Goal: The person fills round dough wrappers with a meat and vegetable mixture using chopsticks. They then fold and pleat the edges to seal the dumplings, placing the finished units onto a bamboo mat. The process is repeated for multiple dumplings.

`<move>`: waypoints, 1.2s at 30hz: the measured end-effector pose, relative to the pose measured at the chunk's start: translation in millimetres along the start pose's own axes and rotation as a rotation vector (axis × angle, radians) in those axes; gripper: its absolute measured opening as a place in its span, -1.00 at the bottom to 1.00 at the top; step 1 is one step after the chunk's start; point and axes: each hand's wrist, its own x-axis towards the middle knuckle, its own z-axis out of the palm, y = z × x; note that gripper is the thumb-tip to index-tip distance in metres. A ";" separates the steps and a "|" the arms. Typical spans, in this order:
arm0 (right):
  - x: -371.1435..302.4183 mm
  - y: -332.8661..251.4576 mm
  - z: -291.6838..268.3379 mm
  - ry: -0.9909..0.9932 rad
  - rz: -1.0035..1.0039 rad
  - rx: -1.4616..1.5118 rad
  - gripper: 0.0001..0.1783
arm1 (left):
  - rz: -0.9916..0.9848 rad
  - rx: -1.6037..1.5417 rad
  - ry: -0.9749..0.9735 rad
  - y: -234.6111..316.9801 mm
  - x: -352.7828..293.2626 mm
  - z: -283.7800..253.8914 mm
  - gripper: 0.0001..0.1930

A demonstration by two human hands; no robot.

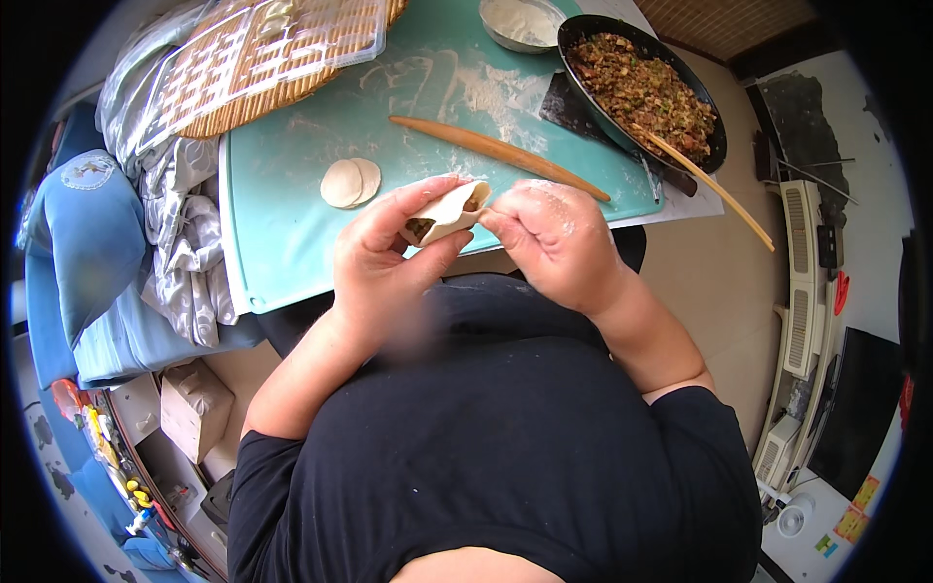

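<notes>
A folded dumpling [449, 215] with filling showing at its open sides rests between the thumb and fingers of my left hand [389, 238]. My right hand [559, 238], dusted with flour, is closed in a pinch on the right edge of the dough. Both hands are over the near edge of the green mat. Round dough wrappers [342, 183] lie overlapped to the left of my hands. Beyond the hands, a tapered wooden rolling pin [501, 155] lies slantwise. At the back right, a dark pan [717, 146] holds chopped filling [641, 87], with wooden chopsticks [714, 189] sticking out toward me.
The green mat [282, 233] is streaked with flour. A metal bowl of flour [523, 21] stands at the back. A woven tray [228, 107] with a white plastic grid over it sits at the far left. Grey cloth [194, 223] and a blue sofa [92, 243] are beside the table.
</notes>
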 end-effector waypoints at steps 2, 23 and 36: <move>1.5 3.0 -4.7 -0.011 0.069 0.107 -0.89 | -0.082 -0.069 0.006 3.0 -0.3 -0.6 -0.54; 6.8 -14.4 5.4 0.119 0.231 0.162 -0.85 | -0.124 -0.131 -0.002 5.1 4.0 1.0 -0.58; 1.6 -5.2 15.1 0.214 0.056 0.072 -0.87 | -0.166 -0.178 0.044 3.9 0.3 5.6 -0.61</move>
